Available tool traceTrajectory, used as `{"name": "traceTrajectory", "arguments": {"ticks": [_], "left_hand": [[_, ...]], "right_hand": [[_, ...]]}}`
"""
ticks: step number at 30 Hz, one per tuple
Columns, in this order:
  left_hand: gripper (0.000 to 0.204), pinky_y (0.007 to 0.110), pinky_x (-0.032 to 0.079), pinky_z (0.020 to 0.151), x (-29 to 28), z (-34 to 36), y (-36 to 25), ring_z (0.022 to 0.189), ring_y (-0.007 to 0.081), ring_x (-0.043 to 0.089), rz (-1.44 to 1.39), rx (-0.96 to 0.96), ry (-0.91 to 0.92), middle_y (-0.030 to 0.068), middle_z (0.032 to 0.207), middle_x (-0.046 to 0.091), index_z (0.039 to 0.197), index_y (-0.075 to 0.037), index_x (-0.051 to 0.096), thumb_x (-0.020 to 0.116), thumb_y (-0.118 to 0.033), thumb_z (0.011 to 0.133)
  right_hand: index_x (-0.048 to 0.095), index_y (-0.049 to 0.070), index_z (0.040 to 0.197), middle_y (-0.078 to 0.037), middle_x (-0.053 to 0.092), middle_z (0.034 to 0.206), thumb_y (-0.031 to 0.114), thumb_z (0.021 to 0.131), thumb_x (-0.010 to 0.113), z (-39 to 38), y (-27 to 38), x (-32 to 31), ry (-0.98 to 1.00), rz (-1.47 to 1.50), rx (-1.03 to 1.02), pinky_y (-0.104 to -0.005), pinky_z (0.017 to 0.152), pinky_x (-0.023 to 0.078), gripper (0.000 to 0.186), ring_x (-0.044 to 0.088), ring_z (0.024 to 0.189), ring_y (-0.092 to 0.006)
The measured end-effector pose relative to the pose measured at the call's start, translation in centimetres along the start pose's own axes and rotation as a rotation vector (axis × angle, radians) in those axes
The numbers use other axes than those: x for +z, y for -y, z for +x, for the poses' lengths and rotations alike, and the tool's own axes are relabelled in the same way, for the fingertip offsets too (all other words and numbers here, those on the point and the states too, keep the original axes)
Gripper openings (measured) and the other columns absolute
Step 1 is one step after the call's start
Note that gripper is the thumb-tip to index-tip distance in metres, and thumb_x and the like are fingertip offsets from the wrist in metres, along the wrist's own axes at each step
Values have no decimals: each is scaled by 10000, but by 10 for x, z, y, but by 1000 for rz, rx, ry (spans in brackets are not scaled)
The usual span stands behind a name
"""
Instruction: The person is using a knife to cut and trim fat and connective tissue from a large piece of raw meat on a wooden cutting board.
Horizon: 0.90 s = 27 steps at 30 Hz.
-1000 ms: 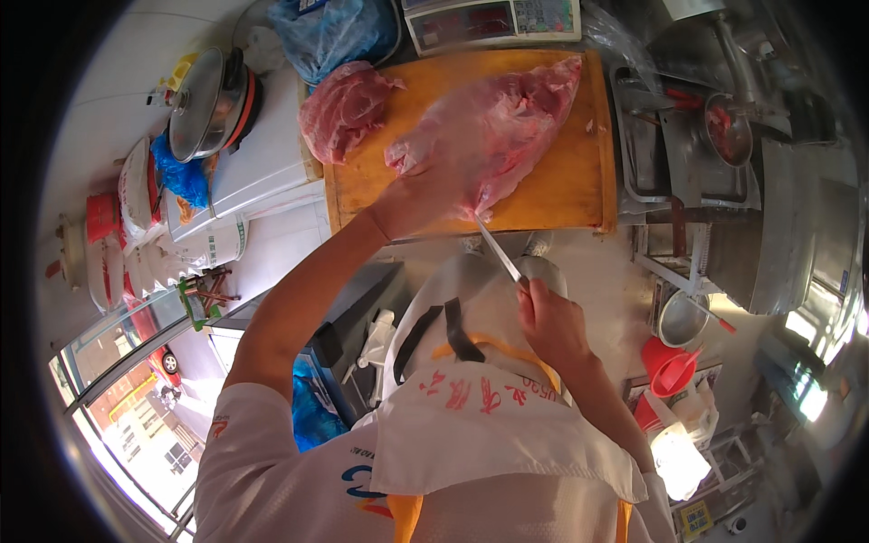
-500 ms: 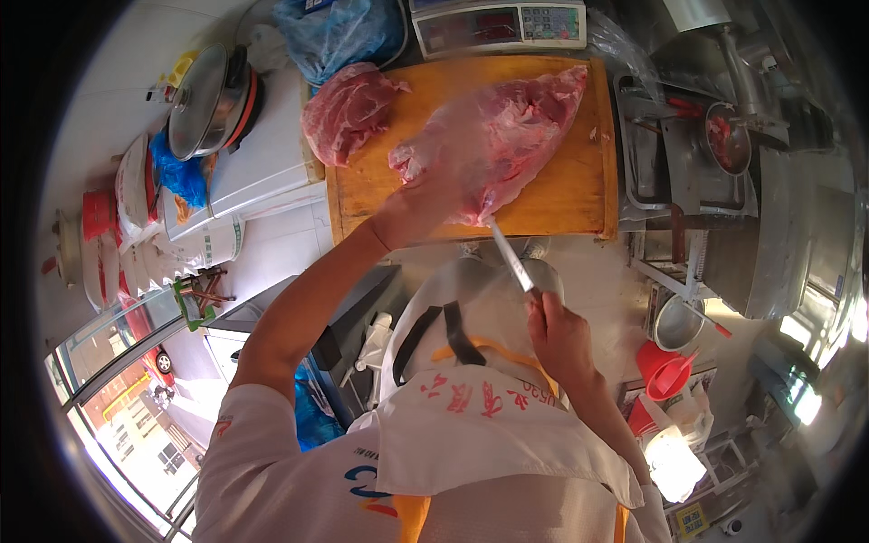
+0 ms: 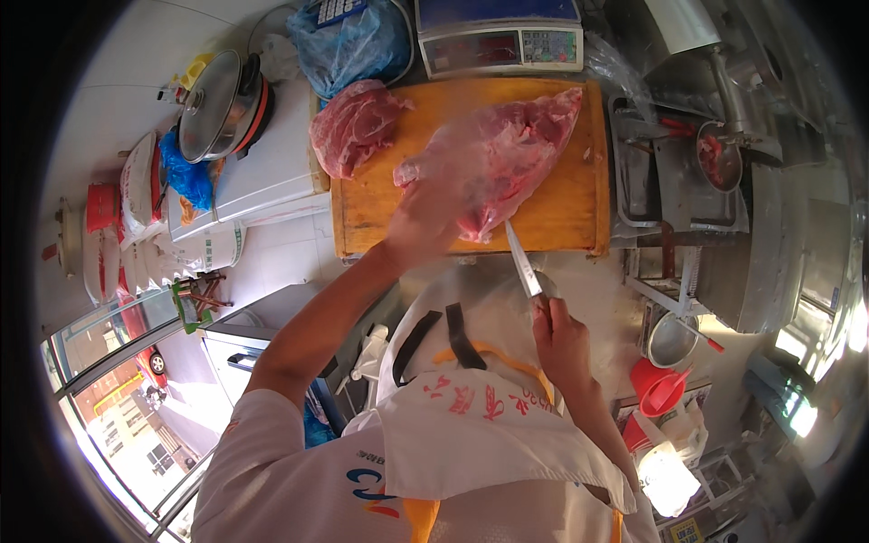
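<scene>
On the wooden board, step in hand looks like work with the knife on the large piece of raw meat; next stroke likely calls for meat held steady and a clear path for the blade. Meat spans board's middle to far right corner; left hand is over board's near left part, at the meat, fingers too blurred to tell grasping from pressing; right hand is off board's near edge, clenched round the knife handle, tip at or just beside meat.
</scene>
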<state>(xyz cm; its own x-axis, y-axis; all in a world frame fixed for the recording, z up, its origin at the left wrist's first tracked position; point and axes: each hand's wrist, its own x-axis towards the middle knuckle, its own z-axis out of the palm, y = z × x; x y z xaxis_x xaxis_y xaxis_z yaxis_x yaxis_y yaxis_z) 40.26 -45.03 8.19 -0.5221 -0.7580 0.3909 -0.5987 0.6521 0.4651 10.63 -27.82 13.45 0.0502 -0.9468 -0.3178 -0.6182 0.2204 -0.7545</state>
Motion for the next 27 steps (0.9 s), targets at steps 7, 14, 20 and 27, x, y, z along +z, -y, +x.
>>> {"name": "traceTrajectory", "arguments": {"ticks": [7,14,20,27], "left_hand": [[514,509,468,1068,26,31,8,1213,379,631,230,-479,-54,100,1220,713,1214,-95,705,851,-206,734],[399,487,494,1013,28,19,9,1121,391,658,138,-410,-216,121,1125,730,1113,-72,718,804,-136,728],[379,485,506,1006,24,12,16,1068,402,664,55,-461,-213,121,1088,738,1103,-61,719,766,-99,728],[387,480,508,1010,12,6,20,1067,394,662,65,-372,-225,117,1088,736,1105,-64,718,768,-63,721]], "right_hand": [[596,28,1136,-195,722,836,159,1110,623,52,16,-3,-64,74,-136,-508,639,563,136,728,753,-445],[586,46,1125,-222,721,853,203,1116,624,115,26,10,-46,-36,-258,-578,667,542,162,702,769,-487],[578,63,1142,-215,750,909,214,1117,596,93,18,31,96,-214,-145,-607,701,556,155,715,806,-491],[571,71,1133,-220,733,874,202,1112,599,86,44,6,70,-103,-141,-591,682,562,136,708,802,-495]]}}
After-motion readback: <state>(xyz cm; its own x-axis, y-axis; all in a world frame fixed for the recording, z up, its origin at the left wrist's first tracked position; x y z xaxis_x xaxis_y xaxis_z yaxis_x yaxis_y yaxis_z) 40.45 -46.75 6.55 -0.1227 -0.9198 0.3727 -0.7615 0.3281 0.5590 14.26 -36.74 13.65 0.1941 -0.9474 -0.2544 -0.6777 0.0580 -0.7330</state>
